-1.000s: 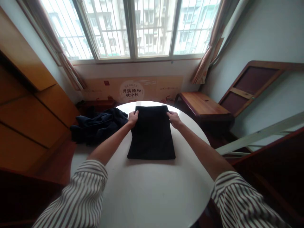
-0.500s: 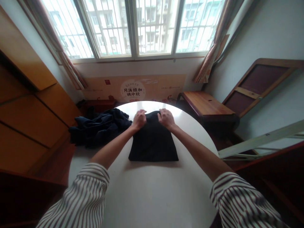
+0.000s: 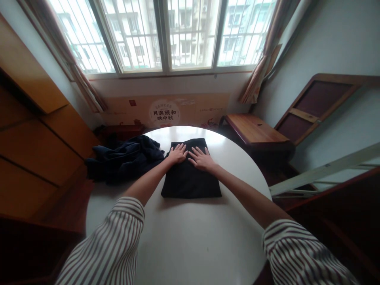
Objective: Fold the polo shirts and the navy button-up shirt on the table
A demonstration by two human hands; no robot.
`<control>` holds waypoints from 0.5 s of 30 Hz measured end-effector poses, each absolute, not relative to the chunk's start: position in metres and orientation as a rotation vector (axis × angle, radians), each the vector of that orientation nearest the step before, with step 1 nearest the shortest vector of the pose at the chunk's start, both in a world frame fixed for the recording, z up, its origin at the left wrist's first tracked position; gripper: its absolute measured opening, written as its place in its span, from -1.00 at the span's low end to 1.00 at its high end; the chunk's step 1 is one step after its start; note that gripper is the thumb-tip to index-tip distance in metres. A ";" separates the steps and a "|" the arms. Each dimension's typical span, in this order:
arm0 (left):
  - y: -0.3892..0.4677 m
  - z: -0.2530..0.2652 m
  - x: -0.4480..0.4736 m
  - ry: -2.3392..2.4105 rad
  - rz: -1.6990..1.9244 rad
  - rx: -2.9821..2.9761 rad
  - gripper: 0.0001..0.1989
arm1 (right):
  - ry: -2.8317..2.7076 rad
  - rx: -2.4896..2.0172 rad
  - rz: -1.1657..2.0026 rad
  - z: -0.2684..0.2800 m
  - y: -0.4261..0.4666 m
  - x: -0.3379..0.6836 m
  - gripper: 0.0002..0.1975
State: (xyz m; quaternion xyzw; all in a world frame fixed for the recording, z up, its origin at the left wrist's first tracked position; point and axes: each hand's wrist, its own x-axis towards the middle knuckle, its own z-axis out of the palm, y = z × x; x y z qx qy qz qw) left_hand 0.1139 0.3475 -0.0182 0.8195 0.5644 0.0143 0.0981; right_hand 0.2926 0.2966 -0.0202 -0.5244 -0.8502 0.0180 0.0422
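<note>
Head view: you have both hands palm down on a folded black cloth (image 3: 191,185), which lies on the near-to-far midline of a round white table (image 3: 196,241), toward its far edge. Your left hand (image 3: 177,153) rests on the far left part of the cloth, fingers spread and pinching nothing. Your right hand (image 3: 201,158) lies just beside it, to the right, its fingers also fanned out and gripping nothing; how hard either one presses, you cannot tell from here. The cloth is so dark that its layers are hard to make out, though it seems roughly flat, with a straight near edge. To your left, a rumpled navy garment (image 3: 127,156) sits on the table's far left side, close to the black cloth. Beyond the table, to the far right, stands a low wooden bench (image 3: 255,128).
</note>
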 end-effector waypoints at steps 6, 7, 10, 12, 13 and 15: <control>0.348 -0.022 0.118 1.696 0.040 2.421 -0.35 | -2.707 -1.324 0.068 -0.025 0.207 0.318 -0.24; 0.348 -0.023 0.119 1.701 0.042 2.420 -0.35 | -2.703 -1.310 0.049 -0.022 0.194 0.319 -0.23; 0.347 -0.024 0.121 1.715 0.051 2.414 -0.35 | -2.690 -1.283 0.035 -0.007 0.172 0.307 -0.26; 0.347 -0.023 0.121 1.715 0.056 2.410 -0.36 | -2.711 -1.170 0.100 0.003 0.173 0.290 -0.33; 0.348 -0.023 0.121 1.713 0.059 2.408 -0.36 | -2.731 -1.085 0.150 0.006 0.175 0.280 -0.36; 0.349 -0.022 0.119 1.706 0.063 2.398 -0.36 | -2.780 -0.933 0.249 0.007 0.177 0.261 -0.37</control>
